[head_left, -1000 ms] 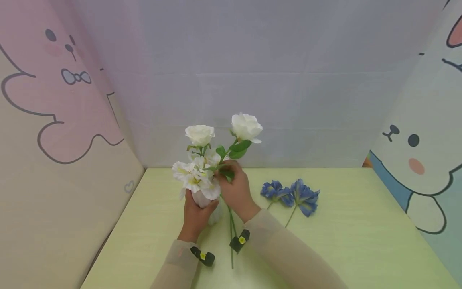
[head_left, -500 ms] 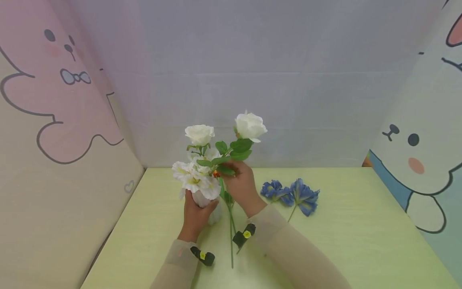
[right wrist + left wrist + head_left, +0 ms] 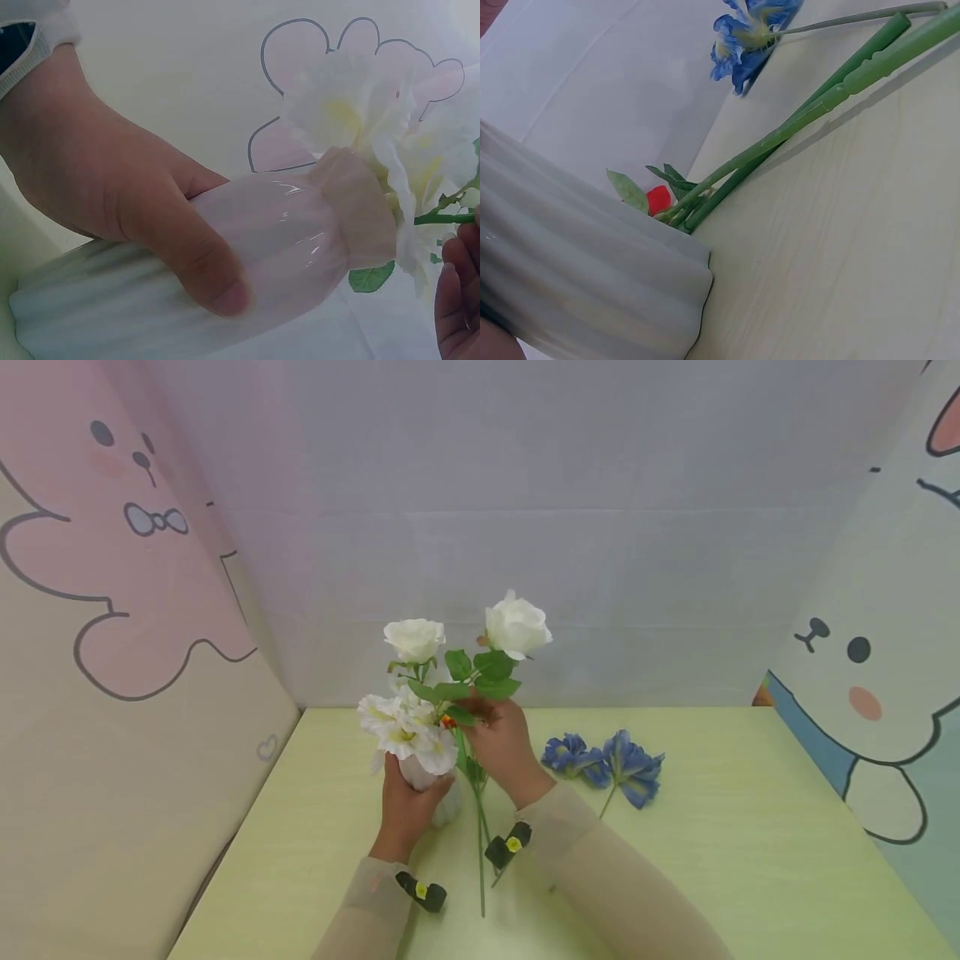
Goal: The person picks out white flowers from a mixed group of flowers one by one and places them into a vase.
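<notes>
My left hand grips a white ribbed vase around its body; the right wrist view shows the thumb across its side. White ruffled flowers with yellow centres fill the vase's mouth, and a white rose rises above them. Beside the mouth, my right hand pinches the leafy green stem of another white rose. That stem points at the vase opening; whether its end is inside is hidden by the petals.
Green stems lie on the pale yellow table right of the vase, with a red flower partly hidden behind it. Two blue flowers lie farther right. Fabric walls with cartoon animals stand at both sides.
My right hand and its rose have shifted slightly right over the second, uncovering a bit of the red flower. In the last half second the rose has tilted a little. My left hand stays put.
</notes>
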{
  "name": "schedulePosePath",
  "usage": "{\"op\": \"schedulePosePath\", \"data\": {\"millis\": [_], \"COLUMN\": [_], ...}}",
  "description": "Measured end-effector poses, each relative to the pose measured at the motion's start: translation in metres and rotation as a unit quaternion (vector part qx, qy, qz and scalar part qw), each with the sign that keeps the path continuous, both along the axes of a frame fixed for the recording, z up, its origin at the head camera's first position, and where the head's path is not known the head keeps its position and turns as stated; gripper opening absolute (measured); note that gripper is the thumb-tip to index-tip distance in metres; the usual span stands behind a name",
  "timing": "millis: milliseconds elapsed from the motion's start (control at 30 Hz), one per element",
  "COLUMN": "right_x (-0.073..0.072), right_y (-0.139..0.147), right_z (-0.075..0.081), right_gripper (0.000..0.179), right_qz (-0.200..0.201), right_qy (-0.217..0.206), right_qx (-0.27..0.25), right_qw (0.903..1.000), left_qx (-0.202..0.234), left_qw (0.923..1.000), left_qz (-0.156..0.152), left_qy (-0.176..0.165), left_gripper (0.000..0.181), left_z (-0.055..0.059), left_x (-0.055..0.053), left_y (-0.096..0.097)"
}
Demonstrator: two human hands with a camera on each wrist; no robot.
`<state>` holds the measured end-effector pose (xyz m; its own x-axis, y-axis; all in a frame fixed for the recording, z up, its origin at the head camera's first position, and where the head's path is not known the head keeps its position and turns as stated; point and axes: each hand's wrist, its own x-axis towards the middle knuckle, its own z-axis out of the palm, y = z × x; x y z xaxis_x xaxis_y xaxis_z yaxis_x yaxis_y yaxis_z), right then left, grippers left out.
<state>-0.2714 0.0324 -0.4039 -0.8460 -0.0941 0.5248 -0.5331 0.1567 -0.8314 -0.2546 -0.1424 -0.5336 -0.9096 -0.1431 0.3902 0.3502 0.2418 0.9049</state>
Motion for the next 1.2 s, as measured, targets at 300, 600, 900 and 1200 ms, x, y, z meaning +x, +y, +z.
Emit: {"op": "schedulePosePath", "data": {"millis": [300,600,900,1200], "right_x": [-0.004,-0.006,-0.015,-0.023], "right_y": [-0.005,-0.010,-0.012,-0.007], "right_z": [-0.016,-0.024,-0.008,-0.005], "right_gripper": [0.012,0.008,0.043,0.051], "right_qz": [0.001,0.017,0.057,0.075], "right_qy": [0.030,0.023,-0.105,-0.160], "right_qx": [0.024,0.045,0.055,0.060], "right_qw": [0.9993,0.9986,0.9912,0.9825], "left_qx": [-0.003,0.018,0.022,0.022], "left_qw": [0.9998,0.9996,0.9995,0.9995], "left_qz": [0.005,-0.012,-0.014,-0.017], "left_qy": [-0.021,-0.019,-0.018,-0.013], "left_gripper": [0.085,0.085,0.091,0.090], "left_z": [0.000,0.000,-0.002,-0.001], "left_x": [0.000,0.001,-0.001,0.000], "left_y": [0.000,-0.001,-0.001,-0.001]}}
